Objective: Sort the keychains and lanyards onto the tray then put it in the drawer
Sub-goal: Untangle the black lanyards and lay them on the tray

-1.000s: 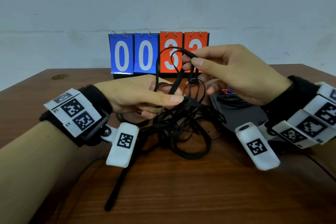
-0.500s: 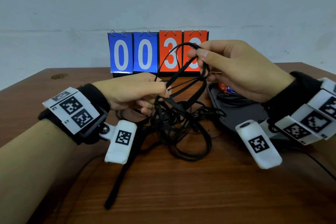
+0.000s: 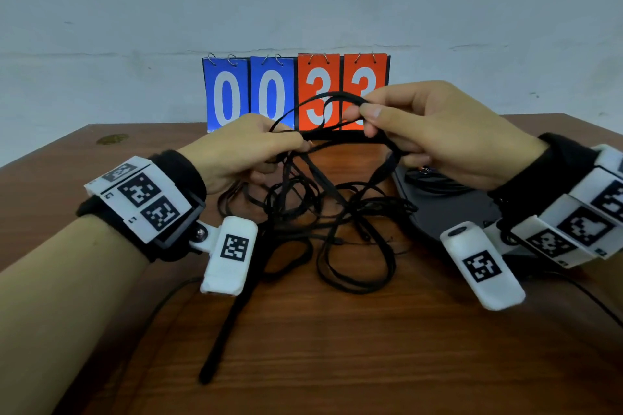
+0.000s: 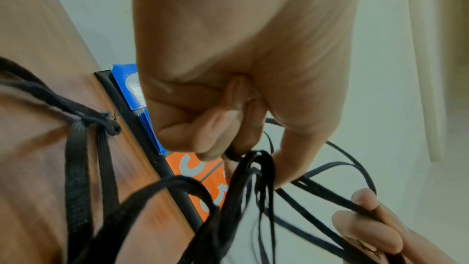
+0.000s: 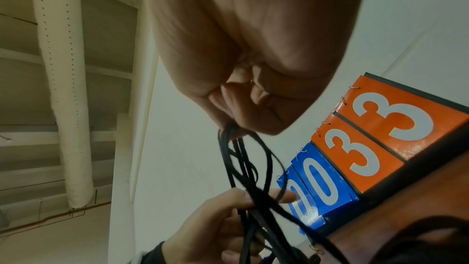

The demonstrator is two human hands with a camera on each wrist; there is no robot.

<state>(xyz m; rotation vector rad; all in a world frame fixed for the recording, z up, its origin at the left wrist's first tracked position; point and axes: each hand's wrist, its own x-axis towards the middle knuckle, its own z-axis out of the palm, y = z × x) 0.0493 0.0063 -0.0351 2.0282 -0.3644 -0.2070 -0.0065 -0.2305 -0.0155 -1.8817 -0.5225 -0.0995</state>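
Note:
A tangle of black lanyards (image 3: 323, 219) lies on the wooden table between my hands, with loops lifted into the air. My left hand (image 3: 290, 148) pinches a bunch of straps (image 4: 253, 166) just above the pile. My right hand (image 3: 365, 116) pinches a raised loop of lanyard (image 5: 236, 133) higher up, in front of the scoreboard. A dark tray (image 3: 448, 212) sits at the right under my right wrist, with a small coloured keychain (image 3: 425, 169) and a black cord on it. One strap end (image 3: 222, 340) trails toward the table's front.
A flip scoreboard (image 3: 296, 93) reading 0033 stands at the back of the table against a pale wall. The table's far left corner (image 3: 91, 131) bears a round mark. Thin black cables run off the wrist cameras on both sides.
My left hand has risen and curled tighter on the straps. My right hand drew its loop up and slightly right, pulling strands out of the pile.

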